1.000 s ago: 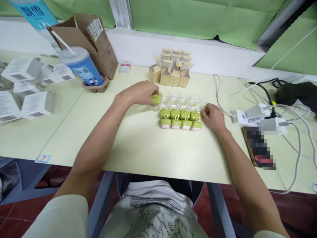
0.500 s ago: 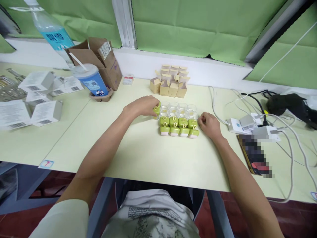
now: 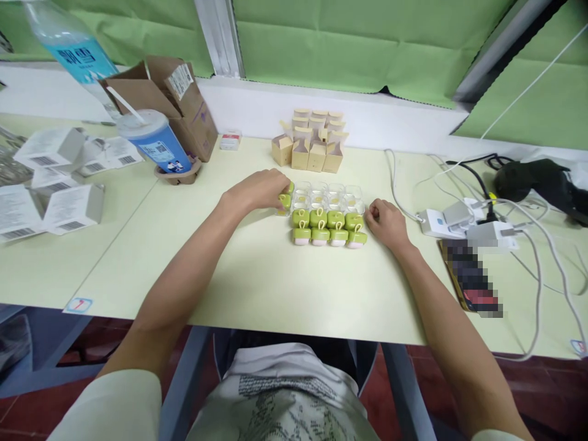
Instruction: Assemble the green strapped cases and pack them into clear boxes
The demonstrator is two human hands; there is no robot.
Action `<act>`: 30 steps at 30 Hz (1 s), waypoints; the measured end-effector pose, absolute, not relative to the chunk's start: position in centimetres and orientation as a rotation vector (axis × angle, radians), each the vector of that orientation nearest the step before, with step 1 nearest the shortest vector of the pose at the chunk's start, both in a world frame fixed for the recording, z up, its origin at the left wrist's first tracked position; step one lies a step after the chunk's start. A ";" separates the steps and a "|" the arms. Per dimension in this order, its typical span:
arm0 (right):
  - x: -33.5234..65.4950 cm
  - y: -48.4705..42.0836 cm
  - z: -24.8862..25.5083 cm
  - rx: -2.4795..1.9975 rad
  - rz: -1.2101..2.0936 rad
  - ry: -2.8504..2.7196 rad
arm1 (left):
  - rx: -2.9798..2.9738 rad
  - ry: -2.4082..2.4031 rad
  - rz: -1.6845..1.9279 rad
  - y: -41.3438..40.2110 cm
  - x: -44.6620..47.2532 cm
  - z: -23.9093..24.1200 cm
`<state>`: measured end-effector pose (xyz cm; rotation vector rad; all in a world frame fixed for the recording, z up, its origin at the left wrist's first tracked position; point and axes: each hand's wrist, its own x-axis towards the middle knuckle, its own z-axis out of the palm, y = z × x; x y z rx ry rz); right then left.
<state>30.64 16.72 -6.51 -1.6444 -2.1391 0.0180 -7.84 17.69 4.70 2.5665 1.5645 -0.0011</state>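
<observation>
My left hand [image 3: 264,187] is closed on a small green case [image 3: 285,201] at the left end of a block of similar pieces. Part of that case is hidden by my fingers. Beside it stand two rows of clear plastic covers [image 3: 318,199]. In front of these are two rows of small green cases with pale bottoms and cord loops [image 3: 320,237]. My right hand [image 3: 387,223] rests on the table as a loose fist, just right of the rows, with nothing visible in it.
Small open cardboard boxes [image 3: 309,153] stand behind the covers. Leftward are a blue cup [image 3: 160,144], a brown carton [image 3: 193,119], a large bottle [image 3: 78,58] and white boxes [image 3: 73,208]. A power strip [image 3: 434,223], cables and a pixelated phone-shaped object [image 3: 471,275] lie right.
The whole view has shifted slightly. My left hand, with the green case, has moved a little left from the clear covers. My right hand keeps its place.
</observation>
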 end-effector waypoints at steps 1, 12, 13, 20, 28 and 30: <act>30.6 16.7 -6.5 -1.644 0.017 -2.139 | 2.571 1.572 0.014 17.8 -8.0 4.6; 30.5 17.0 -7.1 -1.656 -0.023 -2.112 | 2.499 1.632 -0.050 18.7 -8.0 4.3; 30.5 17.0 -7.2 -1.658 -0.034 -2.112 | 2.491 1.643 -0.084 18.8 -7.8 4.4; 30.4 17.1 -7.1 -1.674 -0.047 -2.120 | 2.546 1.723 -0.246 17.2 -6.4 5.6; 30.4 16.8 -6.5 -1.659 0.014 -2.138 | 2.668 1.735 -0.315 15.5 -5.9 6.3; 30.4 16.8 -6.5 -1.660 0.014 -2.140 | 2.689 1.731 -0.295 15.6 -5.9 6.2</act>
